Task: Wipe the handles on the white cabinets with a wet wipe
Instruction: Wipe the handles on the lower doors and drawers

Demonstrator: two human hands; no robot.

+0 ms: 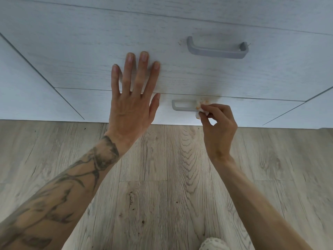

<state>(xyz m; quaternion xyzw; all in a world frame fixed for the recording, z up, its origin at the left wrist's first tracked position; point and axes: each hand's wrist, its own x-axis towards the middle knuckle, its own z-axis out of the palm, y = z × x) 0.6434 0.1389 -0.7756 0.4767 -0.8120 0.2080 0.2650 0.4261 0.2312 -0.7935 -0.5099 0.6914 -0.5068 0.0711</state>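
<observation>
Right grip [219,127] pinches a wet wipe [201,104] at the lower handle [183,109]; left grip [132,101] (fingers splayed flat) presses the cabinet [72,60].

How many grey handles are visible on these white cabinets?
2: upper grey bar handle, untouched; lower grey bar handle, right end covered by the crumpled white wipe. Others may be out of frame.

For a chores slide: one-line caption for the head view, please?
Right hand pinches a wet wipe on the lower handle; left hand rests flat on the cabinet front.
</observation>
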